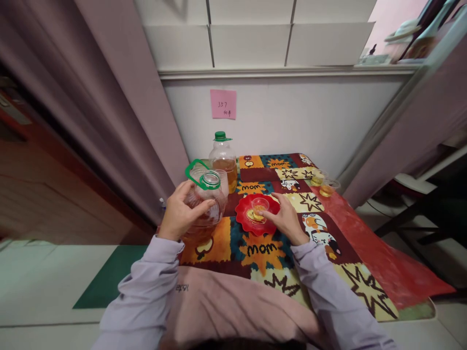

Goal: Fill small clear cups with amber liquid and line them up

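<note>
My left hand (pixel 186 209) is wrapped round the upper side of a clear jug (pixel 206 218) with a green neck ring and handle. The jug is uncapped, stands on the table and holds amber liquid. My right hand (pixel 282 216) is at the right side of a small clear cup (pixel 260 206), its thumb and fingers around it. The cup holds a little yellowish liquid and is over a red scalloped dish (pixel 242 217). Whether the cup rests on the dish is hard to tell.
Behind the jug stand a green-capped bottle (pixel 228 167) of amber liquid and a whitish translucent container (pixel 222 180). Two small clear cups (pixel 326 189) (pixel 316 179) with yellow liquid are at the table's right. A patterned cloth (pixel 262 250) covers the table; a wall (pixel 277 116) rises behind.
</note>
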A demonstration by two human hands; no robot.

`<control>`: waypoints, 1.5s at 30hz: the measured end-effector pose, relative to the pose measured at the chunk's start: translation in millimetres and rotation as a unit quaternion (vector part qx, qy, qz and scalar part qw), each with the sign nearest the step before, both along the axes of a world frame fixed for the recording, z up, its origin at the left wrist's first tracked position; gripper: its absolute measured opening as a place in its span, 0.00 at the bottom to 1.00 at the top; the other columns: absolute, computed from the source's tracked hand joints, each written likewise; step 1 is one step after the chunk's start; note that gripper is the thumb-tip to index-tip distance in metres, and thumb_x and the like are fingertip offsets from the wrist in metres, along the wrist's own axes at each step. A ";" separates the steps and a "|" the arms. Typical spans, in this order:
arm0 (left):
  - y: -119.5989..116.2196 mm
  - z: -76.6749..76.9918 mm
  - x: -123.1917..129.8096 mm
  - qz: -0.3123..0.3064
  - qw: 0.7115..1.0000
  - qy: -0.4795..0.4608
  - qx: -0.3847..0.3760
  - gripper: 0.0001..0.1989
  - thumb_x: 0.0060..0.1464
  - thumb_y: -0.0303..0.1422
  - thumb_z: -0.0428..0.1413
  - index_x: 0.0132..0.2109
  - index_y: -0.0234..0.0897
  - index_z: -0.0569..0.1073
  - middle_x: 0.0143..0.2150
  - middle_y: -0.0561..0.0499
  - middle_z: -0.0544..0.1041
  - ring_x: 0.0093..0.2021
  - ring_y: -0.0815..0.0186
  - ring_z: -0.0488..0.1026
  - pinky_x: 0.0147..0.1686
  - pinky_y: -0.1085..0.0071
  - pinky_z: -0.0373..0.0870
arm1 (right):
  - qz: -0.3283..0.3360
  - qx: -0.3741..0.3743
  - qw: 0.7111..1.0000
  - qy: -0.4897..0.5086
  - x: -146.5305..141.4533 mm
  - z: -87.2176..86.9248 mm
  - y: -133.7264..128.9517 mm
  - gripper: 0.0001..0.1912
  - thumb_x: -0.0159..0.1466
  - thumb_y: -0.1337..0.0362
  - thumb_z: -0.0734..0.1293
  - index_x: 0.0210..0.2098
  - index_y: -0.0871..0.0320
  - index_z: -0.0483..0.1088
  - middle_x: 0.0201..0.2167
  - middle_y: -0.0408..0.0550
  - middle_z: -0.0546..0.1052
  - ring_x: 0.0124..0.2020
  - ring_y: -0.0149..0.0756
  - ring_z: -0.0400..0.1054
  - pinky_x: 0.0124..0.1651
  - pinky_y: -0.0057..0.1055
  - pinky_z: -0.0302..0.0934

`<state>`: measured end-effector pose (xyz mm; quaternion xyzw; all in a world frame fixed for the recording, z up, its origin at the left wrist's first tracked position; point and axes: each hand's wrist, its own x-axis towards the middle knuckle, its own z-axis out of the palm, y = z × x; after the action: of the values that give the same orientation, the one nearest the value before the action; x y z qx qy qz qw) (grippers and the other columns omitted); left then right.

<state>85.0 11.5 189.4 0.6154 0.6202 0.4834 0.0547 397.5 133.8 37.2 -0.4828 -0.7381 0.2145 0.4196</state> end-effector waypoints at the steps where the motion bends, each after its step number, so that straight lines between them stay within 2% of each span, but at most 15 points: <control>1: 0.1 0.3 0.4 -0.001 1.000 0.000 -0.002 0.24 0.52 0.52 0.69 0.47 0.41 0.78 0.45 0.50 0.79 0.48 0.54 0.77 0.57 0.58 0.74 | 0.008 -0.003 1.000 -0.014 -3.3 3.6 6.6 0.45 0.59 0.39 0.82 0.67 0.57 0.75 0.67 0.66 0.80 0.70 0.66 0.75 0.74 0.62 0.67; 5: -0.6 2.9 3.2 -0.008 1.000 0.004 -0.009 0.23 0.53 0.51 0.68 0.47 0.41 0.78 0.47 0.50 0.79 0.49 0.53 0.78 0.59 0.57 0.74 | 0.002 -0.014 0.997 -0.078 -20.1 -0.4 15.3 0.46 0.56 0.44 0.84 0.67 0.59 0.76 0.68 0.68 0.80 0.70 0.69 0.74 0.75 0.65 0.65; 9: -0.3 3.1 3.4 -0.007 1.000 0.003 -0.011 0.23 0.52 0.51 0.69 0.48 0.42 0.78 0.48 0.49 0.80 0.51 0.51 0.78 0.60 0.56 0.73 | -0.007 -0.026 0.993 -0.112 -29.1 -9.5 8.3 0.39 0.62 0.51 0.80 0.69 0.58 0.76 0.67 0.66 0.82 0.67 0.65 0.78 0.72 0.61 0.68; 13: 2.3 0.1 -0.5 -0.004 1.000 -0.005 -0.015 0.26 0.51 0.52 0.69 0.51 0.41 0.79 0.49 0.47 0.81 0.52 0.50 0.79 0.60 0.55 0.73 | -0.013 -0.042 0.988 -0.149 -30.5 -3.6 5.5 0.39 0.66 0.54 0.78 0.72 0.61 0.73 0.69 0.68 0.81 0.67 0.64 0.79 0.70 0.57 0.71; 16: 4.8 -2.3 -4.1 0.007 1.000 -0.004 -0.019 0.24 0.50 0.53 0.69 0.46 0.42 0.79 0.47 0.48 0.80 0.49 0.51 0.78 0.56 0.55 0.73 | -0.020 -0.054 0.984 -0.168 -33.7 4.3 6.5 0.39 0.66 0.53 0.79 0.72 0.59 0.73 0.68 0.66 0.81 0.67 0.63 0.79 0.69 0.55 0.72; 19: 5.8 -3.2 -6.1 0.022 1.000 0.013 -0.012 0.21 0.50 0.53 0.69 0.39 0.43 0.76 0.43 0.49 0.79 0.45 0.52 0.76 0.52 0.56 0.72 | -0.026 -0.076 0.984 -0.157 -38.1 9.9 8.2 0.35 0.64 0.55 0.80 0.68 0.57 0.76 0.66 0.64 0.83 0.65 0.61 0.80 0.67 0.53 0.73; 23: 4.5 -1.1 -4.8 0.023 0.999 0.024 -0.006 0.19 0.51 0.53 0.69 0.40 0.45 0.77 0.41 0.51 0.79 0.43 0.52 0.77 0.48 0.56 0.73 | -0.036 -0.069 0.995 -0.058 -30.8 16.6 12.5 0.31 0.61 0.52 0.81 0.61 0.55 0.78 0.57 0.60 0.86 0.57 0.56 0.83 0.61 0.48 0.76; 26: 4.4 1.4 -3.1 0.020 0.999 0.024 -0.009 0.19 0.51 0.52 0.68 0.42 0.46 0.78 0.41 0.50 0.79 0.43 0.52 0.77 0.47 0.56 0.73 | -0.052 -0.056 0.997 0.030 -3.1 25.6 20.3 0.31 0.61 0.45 0.80 0.57 0.55 0.79 0.50 0.57 0.87 0.50 0.53 0.84 0.56 0.47 0.78; 29: 6.1 2.7 -2.7 0.029 0.999 0.032 -0.014 0.20 0.50 0.54 0.67 0.41 0.46 0.77 0.39 0.51 0.78 0.41 0.53 0.76 0.44 0.58 0.73 | -0.090 -0.061 0.992 0.067 45.8 36.7 33.4 0.35 0.59 0.41 0.81 0.56 0.56 0.79 0.49 0.57 0.88 0.48 0.54 0.84 0.53 0.47 0.79; 33: 8.6 1.7 -4.7 0.031 0.999 0.027 -0.016 0.22 0.49 0.54 0.67 0.42 0.45 0.77 0.39 0.52 0.78 0.41 0.54 0.75 0.43 0.60 0.72 | -0.191 -0.046 0.980 0.005 129.1 44.7 56.7 0.35 0.57 0.42 0.81 0.55 0.57 0.81 0.51 0.59 0.89 0.50 0.56 0.85 0.56 0.49 0.77; 37: 8.7 0.4 -8.8 0.036 0.999 0.020 -0.015 0.22 0.48 0.54 0.67 0.41 0.45 0.76 0.38 0.55 0.76 0.40 0.57 0.73 0.43 0.63 0.70 | -0.279 -0.083 0.954 -0.068 200.3 40.1 82.3 0.34 0.56 0.45 0.82 0.55 0.59 0.81 0.50 0.62 0.89 0.52 0.57 0.85 0.58 0.47 0.76; 41: 6.4 1.1 -11.7 0.044 0.998 0.015 -0.030 0.21 0.49 0.54 0.68 0.41 0.44 0.77 0.36 0.57 0.74 0.38 0.59 0.71 0.42 0.65 0.68 | -0.326 -0.104 0.934 -0.097 236.4 28.6 101.1 0.35 0.54 0.47 0.84 0.55 0.61 0.81 0.54 0.66 0.88 0.55 0.60 0.84 0.57 0.46 0.76; 45: 4.7 2.1 -11.6 0.058 0.998 0.010 -0.030 0.21 0.47 0.54 0.67 0.39 0.45 0.75 0.35 0.57 0.74 0.37 0.59 0.71 0.41 0.64 0.68 | -0.346 -0.116 0.927 -0.091 245.8 16.9 108.9 0.36 0.53 0.50 0.85 0.55 0.63 0.81 0.54 0.69 0.88 0.55 0.62 0.84 0.57 0.47 0.76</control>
<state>73.3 16.1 191.5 0.5814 0.6693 0.4610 0.0388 643.3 242.7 54.1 -0.7707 -0.5306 0.0953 0.3397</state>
